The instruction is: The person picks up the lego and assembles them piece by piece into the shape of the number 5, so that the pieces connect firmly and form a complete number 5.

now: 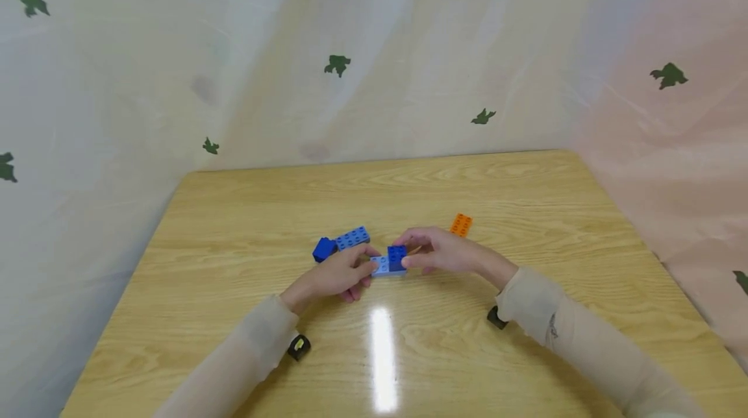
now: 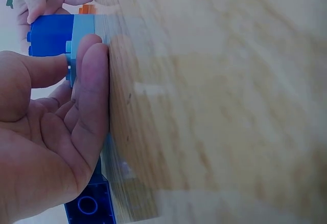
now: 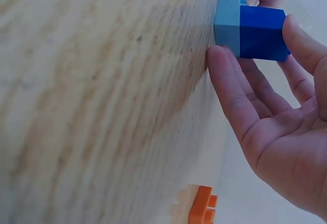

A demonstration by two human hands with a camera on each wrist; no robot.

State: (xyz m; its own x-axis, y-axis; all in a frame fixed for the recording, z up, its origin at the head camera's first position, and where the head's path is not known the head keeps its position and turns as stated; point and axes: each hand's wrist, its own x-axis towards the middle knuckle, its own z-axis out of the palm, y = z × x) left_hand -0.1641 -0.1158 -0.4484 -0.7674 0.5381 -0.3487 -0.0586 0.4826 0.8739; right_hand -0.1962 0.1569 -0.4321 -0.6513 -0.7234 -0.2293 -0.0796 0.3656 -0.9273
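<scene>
Pinching the left end of a light-blue brick (image 1: 382, 265) on the table (image 1: 444, 327), the left hand (image 1: 341, 274) has thumb and fingertips drawn close; the right hand (image 1: 441, 250) grips a dark-blue brick (image 1: 397, 257) seated on its right end. Only the left wrist view shows the ring inside another dark-blue brick (image 2: 89, 203); the head view alone shows the studded top of a mid-blue brick (image 1: 353, 237). Counted: two dark-blue, one light-blue, one mid-blue, one orange brick (image 1: 461, 224).
</scene>
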